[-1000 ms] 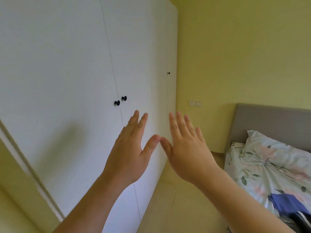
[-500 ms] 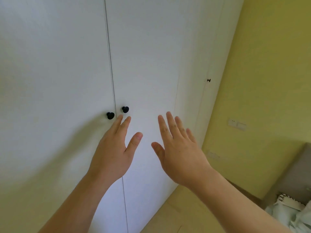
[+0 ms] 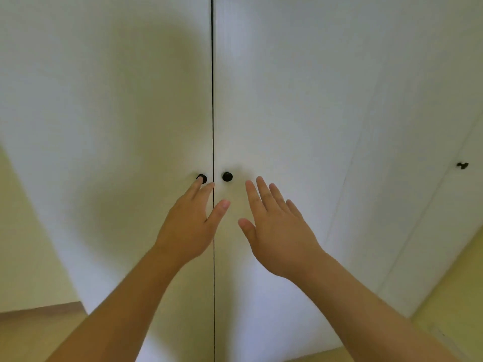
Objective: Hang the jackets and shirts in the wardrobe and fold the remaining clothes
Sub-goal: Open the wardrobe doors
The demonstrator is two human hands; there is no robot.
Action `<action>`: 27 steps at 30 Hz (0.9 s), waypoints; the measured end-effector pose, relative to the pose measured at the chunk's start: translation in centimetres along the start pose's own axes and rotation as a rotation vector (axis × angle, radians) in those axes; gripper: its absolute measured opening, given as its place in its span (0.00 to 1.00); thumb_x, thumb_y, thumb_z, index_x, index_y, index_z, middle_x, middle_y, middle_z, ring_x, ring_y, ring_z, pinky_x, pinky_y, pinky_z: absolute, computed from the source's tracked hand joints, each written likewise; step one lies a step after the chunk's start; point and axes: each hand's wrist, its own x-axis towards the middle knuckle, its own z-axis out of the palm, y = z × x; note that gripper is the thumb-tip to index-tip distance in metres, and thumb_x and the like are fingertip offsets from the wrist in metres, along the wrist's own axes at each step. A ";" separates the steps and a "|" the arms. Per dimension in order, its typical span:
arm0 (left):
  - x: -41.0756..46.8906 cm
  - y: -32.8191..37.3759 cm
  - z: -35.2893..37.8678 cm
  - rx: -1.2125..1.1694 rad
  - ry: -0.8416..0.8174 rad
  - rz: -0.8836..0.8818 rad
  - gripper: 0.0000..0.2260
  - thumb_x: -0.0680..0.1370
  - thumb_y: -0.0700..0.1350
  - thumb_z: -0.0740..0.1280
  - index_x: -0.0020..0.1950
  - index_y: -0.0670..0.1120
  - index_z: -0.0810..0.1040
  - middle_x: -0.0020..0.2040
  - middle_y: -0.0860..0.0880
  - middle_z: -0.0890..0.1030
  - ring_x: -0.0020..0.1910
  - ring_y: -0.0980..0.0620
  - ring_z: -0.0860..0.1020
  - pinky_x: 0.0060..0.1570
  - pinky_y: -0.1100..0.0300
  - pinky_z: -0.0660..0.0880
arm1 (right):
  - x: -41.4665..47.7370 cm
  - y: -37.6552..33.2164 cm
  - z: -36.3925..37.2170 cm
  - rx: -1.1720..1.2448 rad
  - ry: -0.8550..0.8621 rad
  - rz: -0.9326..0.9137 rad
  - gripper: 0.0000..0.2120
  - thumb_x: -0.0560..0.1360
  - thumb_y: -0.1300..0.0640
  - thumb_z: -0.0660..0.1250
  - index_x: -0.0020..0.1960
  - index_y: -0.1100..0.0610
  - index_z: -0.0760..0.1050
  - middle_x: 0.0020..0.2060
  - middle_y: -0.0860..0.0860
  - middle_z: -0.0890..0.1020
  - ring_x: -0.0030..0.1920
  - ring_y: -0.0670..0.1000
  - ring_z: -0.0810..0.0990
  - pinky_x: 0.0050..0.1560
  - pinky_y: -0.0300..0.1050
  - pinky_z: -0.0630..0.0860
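A white wardrobe (image 3: 287, 87) fills the view, its two middle doors closed with a dark seam between them. Two small black knobs sit either side of the seam: the left knob (image 3: 203, 178) and the right knob (image 3: 227, 176). My left hand (image 3: 192, 223) is raised with straight fingers, its fingertips at the left knob and partly covering it. My right hand (image 3: 275, 228) is raised beside it with fingers spread, its fingertips just below and right of the right knob, apart from it. No clothes are in view.
A third wardrobe door at the right carries another black knob (image 3: 462, 165). Yellow wall (image 3: 23, 244) shows at the lower left and lower right. A strip of wooden floor (image 3: 39, 313) lies at the lower left.
The view has turned left to face the wardrobe's middle doors; the bed has left the view. Both hands have moved up toward the two knobs, the left fingertips reaching the left knob.
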 end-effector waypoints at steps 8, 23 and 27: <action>4.6 -0.5 1.7 0.119 -0.013 -0.130 0.31 0.83 0.65 0.52 0.78 0.47 0.66 0.80 0.49 0.64 0.75 0.46 0.68 0.73 0.49 0.67 | 1.7 0.9 0.7 0.082 0.010 -0.128 0.32 0.85 0.41 0.45 0.80 0.48 0.31 0.81 0.49 0.37 0.82 0.54 0.41 0.79 0.57 0.51; 5.3 -0.6 -0.2 -0.209 0.169 -0.191 0.08 0.83 0.42 0.62 0.52 0.50 0.81 0.51 0.54 0.80 0.51 0.57 0.77 0.49 0.66 0.70 | 5.7 -0.5 2.5 0.490 0.019 -0.142 0.29 0.85 0.46 0.53 0.82 0.52 0.50 0.81 0.47 0.57 0.78 0.46 0.58 0.72 0.35 0.57; 1.7 0.3 -1.3 -0.319 0.238 -0.214 0.09 0.82 0.41 0.62 0.48 0.49 0.81 0.46 0.55 0.82 0.48 0.60 0.79 0.47 0.65 0.72 | 5.8 -2.1 2.4 0.859 -0.052 0.017 0.25 0.85 0.49 0.57 0.80 0.48 0.59 0.75 0.46 0.70 0.70 0.45 0.72 0.55 0.23 0.61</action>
